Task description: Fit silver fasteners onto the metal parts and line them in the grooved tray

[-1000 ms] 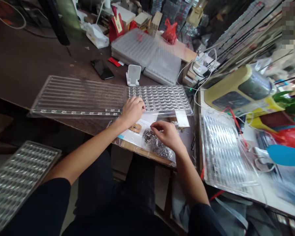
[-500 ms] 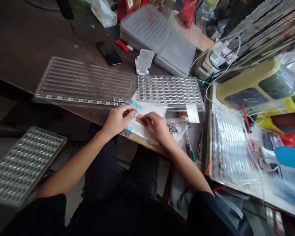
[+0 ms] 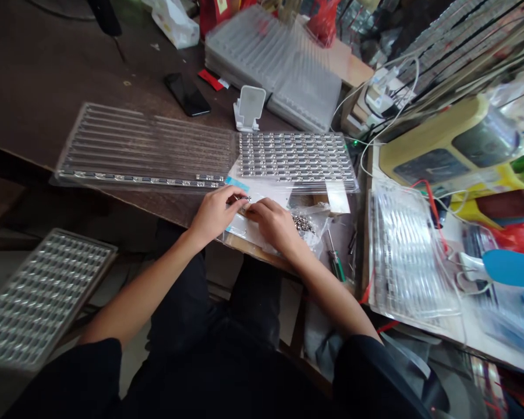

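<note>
My left hand (image 3: pixel 215 214) is closed in a pinch on a small dark and silvery metal part (image 3: pixel 244 198), too small to name further. Fingertips of my right hand (image 3: pixel 274 222) meet it from the other side, pressed together; what they hold is hidden. Both hands are over a white sheet (image 3: pixel 259 189) at the table edge. Behind them, a clear plastic tray (image 3: pixel 148 139) carries a front row of small metal connector-like parts (image 3: pixel 157 180). To its right, another tray (image 3: pixel 353 185) is filled with rows of similar parts (image 3: pixel 294 154). Beside my right hand lies a pile of small metal pieces (image 3: pixel 303 224) on a plastic bag.
A green-handled screwdriver (image 3: pixel 337 266) lies right of the bag. Behind the trays are a phone (image 3: pixel 187 94), a white phone stand (image 3: pixel 248 109) and stacked clear trays (image 3: pixel 244 52). Another filled tray (image 3: pixel 43 294) sits lower left. Cables and a yellowish device (image 3: pixel 445 139) are at right.
My right hand has moved up and left, its fingertips now meeting my left hand's. The brown piece near its fingers is now mostly covered. The whole view has shifted slightly.
</note>
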Demonstrator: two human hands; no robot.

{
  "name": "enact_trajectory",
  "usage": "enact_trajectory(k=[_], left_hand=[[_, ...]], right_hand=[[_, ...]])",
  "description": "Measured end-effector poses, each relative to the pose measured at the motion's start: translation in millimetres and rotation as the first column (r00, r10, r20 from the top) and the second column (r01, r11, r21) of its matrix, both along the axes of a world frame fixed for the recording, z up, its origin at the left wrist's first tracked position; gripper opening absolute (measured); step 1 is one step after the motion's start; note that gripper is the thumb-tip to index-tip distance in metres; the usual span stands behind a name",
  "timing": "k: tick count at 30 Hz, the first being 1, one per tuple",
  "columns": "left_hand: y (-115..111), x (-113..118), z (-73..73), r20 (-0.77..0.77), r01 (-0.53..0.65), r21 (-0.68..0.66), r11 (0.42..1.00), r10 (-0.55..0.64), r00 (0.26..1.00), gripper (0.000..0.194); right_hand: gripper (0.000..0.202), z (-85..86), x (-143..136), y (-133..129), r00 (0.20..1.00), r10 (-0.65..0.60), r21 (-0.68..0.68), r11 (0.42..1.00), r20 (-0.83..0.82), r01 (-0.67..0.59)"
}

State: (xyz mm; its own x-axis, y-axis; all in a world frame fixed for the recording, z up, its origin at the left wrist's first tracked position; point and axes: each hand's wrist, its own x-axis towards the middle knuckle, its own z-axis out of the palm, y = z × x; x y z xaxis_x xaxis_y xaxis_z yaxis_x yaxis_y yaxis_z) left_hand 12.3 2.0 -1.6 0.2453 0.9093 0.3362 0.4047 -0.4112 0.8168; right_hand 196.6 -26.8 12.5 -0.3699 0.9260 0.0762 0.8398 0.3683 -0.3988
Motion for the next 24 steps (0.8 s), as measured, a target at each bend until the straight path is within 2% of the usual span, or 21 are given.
enact_trajectory(k=[3, 6, 8, 9, 13, 16, 20, 24], left_hand=[[-2, -1, -4.1, -0.015, 0.007, -0.002, 1.0, -0.007, 1.0, 0.01], [-3, -3, -3.9, -0.026, 0.012, 0.002, 1.0, -0.012, 1.0, 0.01], [-3, -3, -2.4, -0.036, 0.029, 0.0, 1.0, -0.029, 0.999, 0.009], [-3, -3, -1.7, -0.045, 0.048, -0.002, 0.999, -0.048, 0.998, 0.008], [-3, -3, -0.8, -0.08, 0.11, -0.006, 0.994, -0.11, 0.991, 0.006], [-3, -3, -2.2, -0.097, 0.111, -0.005, 0.994, -0.111, 0.989, 0.006], [-3, -3, -3.4, -0.101, 0.109, 0.005, 0.994, -0.107, 0.989, 0.007], [-4, -3, -3.7, -0.089, 0.125, 0.005, 0.992, -0.124, 0.988, 0.006]], right_hand=[[0.024, 5.6, -3, -3, 0.996, 0.022, -0.033, 0.999, 0.087, -0.02], [0.029, 18.3, 7, -5, 0.996, 0.064, -0.075, 0.995, -0.062, -0.069], [0.029, 30.0, 23, -8, 0.988, 0.043, -0.093, 0.994, -0.148, -0.057], [0.027, 35.8, 32, -10, 0.99, 0.01, -0.115, 0.993, -0.139, -0.026], [0.015, 51.3, 63, -21, 0.987, -0.091, -0.235, 0.964, 0.135, 0.121], [0.017, 50.4, 69, -25, 0.974, -0.087, -0.28, 0.949, 0.211, 0.146], [0.014, 43.4, 67, -24, 0.983, -0.072, -0.318, 0.94, 0.172, 0.124], [0.014, 44.3, 71, -25, 0.992, -0.076, -0.285, 0.953, 0.099, 0.101]])
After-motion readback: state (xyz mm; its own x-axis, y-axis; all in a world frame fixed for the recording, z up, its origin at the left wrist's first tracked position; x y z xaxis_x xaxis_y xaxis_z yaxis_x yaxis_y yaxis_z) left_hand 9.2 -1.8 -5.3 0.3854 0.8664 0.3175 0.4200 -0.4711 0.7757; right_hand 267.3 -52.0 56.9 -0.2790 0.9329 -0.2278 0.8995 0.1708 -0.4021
